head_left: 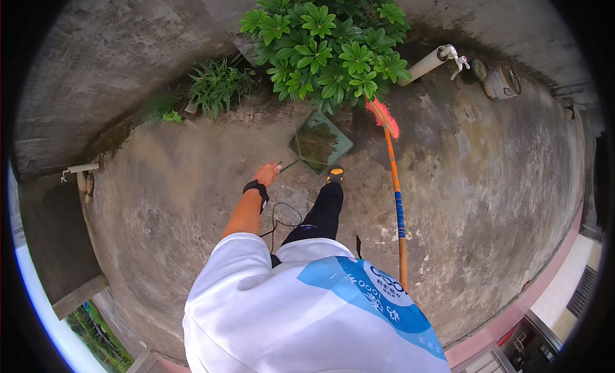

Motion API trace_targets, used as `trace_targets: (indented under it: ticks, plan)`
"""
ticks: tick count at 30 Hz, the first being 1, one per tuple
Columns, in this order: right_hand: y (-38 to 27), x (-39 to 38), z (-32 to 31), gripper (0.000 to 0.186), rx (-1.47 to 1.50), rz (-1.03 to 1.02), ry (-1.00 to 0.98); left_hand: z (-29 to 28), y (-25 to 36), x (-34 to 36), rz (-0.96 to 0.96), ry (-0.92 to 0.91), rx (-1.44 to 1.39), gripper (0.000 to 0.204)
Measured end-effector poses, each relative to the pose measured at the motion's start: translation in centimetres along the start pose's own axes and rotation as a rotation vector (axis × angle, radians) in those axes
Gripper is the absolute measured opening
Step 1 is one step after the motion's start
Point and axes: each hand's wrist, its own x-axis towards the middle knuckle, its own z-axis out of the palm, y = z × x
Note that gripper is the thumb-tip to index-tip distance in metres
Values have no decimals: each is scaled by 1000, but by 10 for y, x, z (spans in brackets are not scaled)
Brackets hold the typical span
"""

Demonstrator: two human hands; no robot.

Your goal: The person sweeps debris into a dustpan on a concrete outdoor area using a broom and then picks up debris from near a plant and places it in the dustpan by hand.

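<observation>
My left hand point(267, 173), with a black band on its wrist, is stretched forward over the concrete. Its fingers are closed around a thin green rod point(290, 166). The rod's far end meets the near left side of a green, square, pan-like container point(330, 145) with dark brown patches inside. Whether the two are joined, I cannot tell. To the right lies a broom point(392, 161) with an orange shaft, blue wrapping and pink bristles at its far end. The shaft's near end passes out of sight at my white shirt. No part of my right hand shows.
Just beyond the container grows a leafy green bush point(323, 49), with a grassy plant point(221, 88) to its left. A white pipe with a tap point(426, 65) and a bucket point(501, 82) stand by the back wall. A black cord point(282, 220) hangs beside my leg.
</observation>
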Motion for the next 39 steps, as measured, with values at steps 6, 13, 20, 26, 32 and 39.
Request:
trace_targets:
  ticks: [6,13,20,26,32,39]
  plan:
    - [35,8,19,4,-30,-140,36,40,-90,-72,-462,-179,260,25]
    - [23,-3,51,12,140,152,-98,71,-147,-86,-467,-296,402,26]
    - [35,-2,97,8,386,370,144,79,-171,-110,-394,-205,447,25]
    - [11,-1,150,7,193,252,252,28,-126,-43,172,-145,-411,25]
    - [-14,0,213,5,325,182,175,-52,-110,-3,453,-135,-329,26]
    - [-27,78,258,8,-24,33,117,-155,-178,-69,316,-293,-206,25]
